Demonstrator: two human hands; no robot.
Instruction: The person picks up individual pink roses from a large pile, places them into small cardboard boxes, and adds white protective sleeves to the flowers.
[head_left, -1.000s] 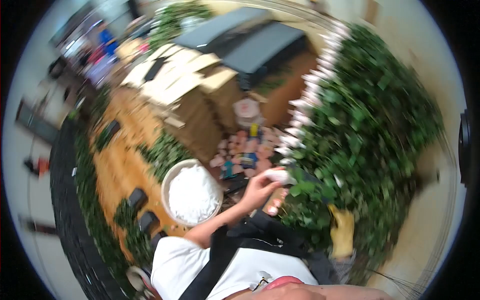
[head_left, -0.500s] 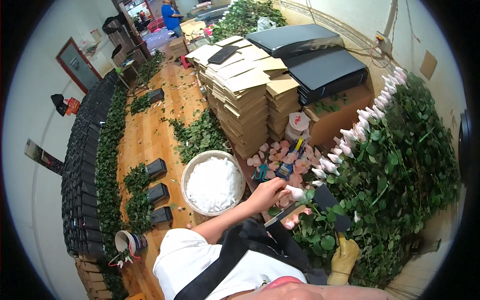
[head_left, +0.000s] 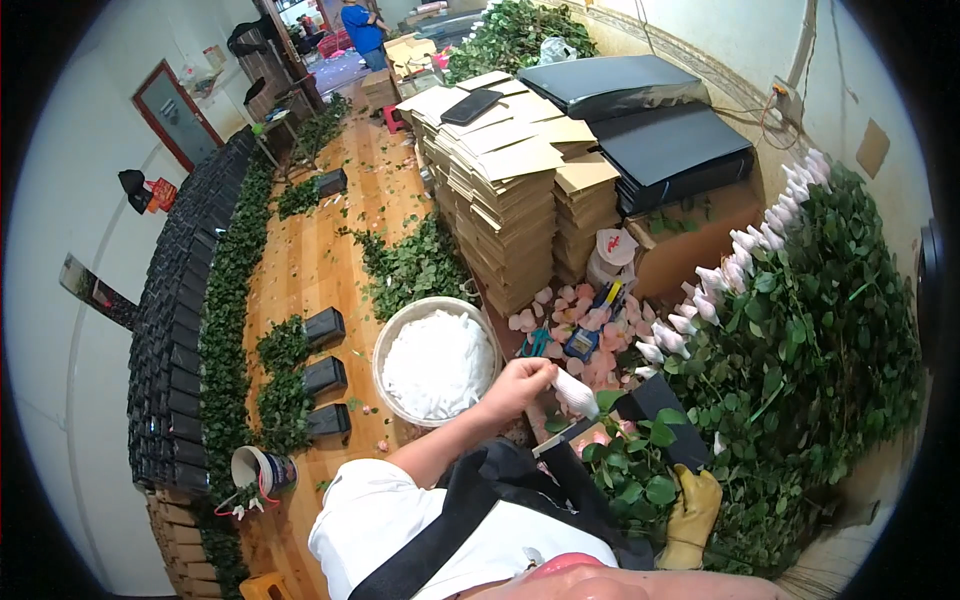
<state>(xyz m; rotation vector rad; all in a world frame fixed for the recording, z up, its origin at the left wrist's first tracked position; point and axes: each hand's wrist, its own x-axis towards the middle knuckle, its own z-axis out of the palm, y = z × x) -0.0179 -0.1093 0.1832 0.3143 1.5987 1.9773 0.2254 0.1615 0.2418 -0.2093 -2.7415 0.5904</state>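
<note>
So we've got a rose bud wrapped in a white net sleeve (head_left: 577,392), sitting near the middle of the view, low down, just left of the big heap of cut roses. Our left hand (head_left: 520,383) is curled closed around the base of that bud, pinching it with fingers and thumb. The right hand (head_left: 690,515) is in a yellow glove, down near the bottom right, pushed in among the leafy stems (head_left: 640,480); whether it's gripping anything we can't tell, the leaves cover the fingers. Something thin and pale, like a blade (head_left: 560,437), lies just under the bud, too blurry to call. Right beside the left hand, to the left, is a round white basin (head_left: 436,358) full of white net sleeves. Just beyond the bud there's a scatter of pink petals (head_left: 590,330) with blue-handled tools lying in them. The right side is filled by the rose pile (head_left: 800,330), with a row of sleeved buds along its left edge. Farther off stand stacks of flat cardboard (head_left: 510,190), with dark flat boxes (head_left: 650,120) to their right. Along the far left runs a long row of black containers (head_left: 190,330) with greenery beside them.
</note>
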